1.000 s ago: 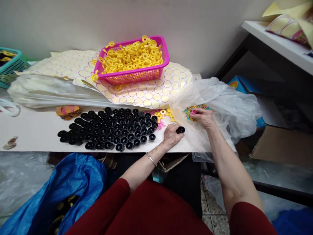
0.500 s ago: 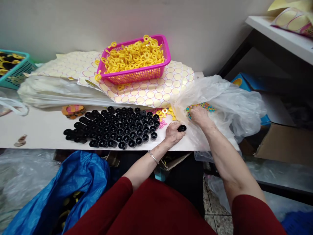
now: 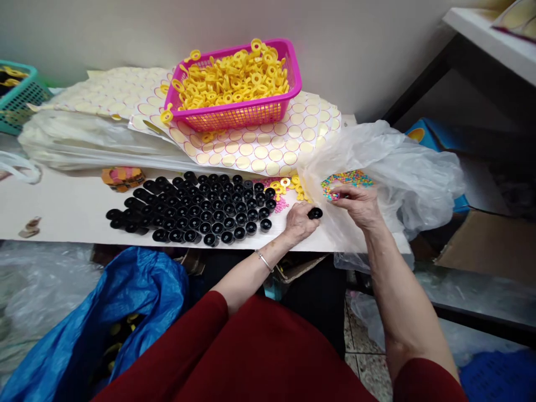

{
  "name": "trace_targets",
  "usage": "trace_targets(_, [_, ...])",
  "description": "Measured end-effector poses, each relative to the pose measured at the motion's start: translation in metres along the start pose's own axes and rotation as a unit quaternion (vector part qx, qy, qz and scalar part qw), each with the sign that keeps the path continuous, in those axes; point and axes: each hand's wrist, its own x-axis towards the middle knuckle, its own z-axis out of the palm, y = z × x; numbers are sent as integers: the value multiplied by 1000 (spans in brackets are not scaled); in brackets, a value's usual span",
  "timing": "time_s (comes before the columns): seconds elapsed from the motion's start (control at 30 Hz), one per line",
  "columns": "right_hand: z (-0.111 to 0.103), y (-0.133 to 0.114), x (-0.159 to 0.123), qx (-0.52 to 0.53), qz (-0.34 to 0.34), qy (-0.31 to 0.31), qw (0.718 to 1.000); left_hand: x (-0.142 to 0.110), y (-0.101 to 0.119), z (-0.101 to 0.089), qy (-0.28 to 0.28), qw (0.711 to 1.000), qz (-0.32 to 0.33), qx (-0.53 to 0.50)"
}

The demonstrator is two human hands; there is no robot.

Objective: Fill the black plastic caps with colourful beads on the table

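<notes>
My left hand (image 3: 298, 221) rests on the white table (image 3: 62, 209) and is closed round a small black cap (image 3: 315, 213). Just to its right, my right hand (image 3: 357, 202) pinches a few small coloured beads at the edge of a heap of coloured beads (image 3: 347, 180). That heap lies inside an open clear plastic bag (image 3: 402, 173). To the left of my left hand, several black caps (image 3: 201, 209) stand in rows, open side up.
A pink basket (image 3: 234, 114) heaped with yellow rings sits on round-sticker sheets (image 3: 259, 148) at the back. Loose yellow rings (image 3: 288, 184) lie by the bag. A teal basket (image 3: 19, 100) stands far left; a blue bag (image 3: 125, 301) hangs below the table.
My right hand has pulled back out of the bead heap towards the black cap, now pinching beads. My left hand has stayed on the cap. The view has shifted slightly.
</notes>
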Motion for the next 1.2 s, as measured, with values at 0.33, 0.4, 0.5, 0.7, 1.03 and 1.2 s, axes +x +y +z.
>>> trace_targets(0.33, [16,-31,-29,-455,-221,-138,852,-1,2,-2,-6,1000,7,5])
trace_targets(0.4, [17,-35,-32,-490,-248,-140,824,-1,2,-1,-6,1000,4,10])
trace_targets(0.5, [15,-34,-34,-508,-263,-113,813,-1,2,0,-6,1000,3,16])
trace_targets(0.7, [14,-22,-35,-392,-203,-79,894,-2,3,0,-4,1000,0,16])
trace_targets(1.03, [9,23,19,-82,60,101,990,-6,0,-7,16,999,-32,30])
trace_targets(1.2, [5,23,19,-178,33,79,980,-7,1,-8,10,998,-51,33])
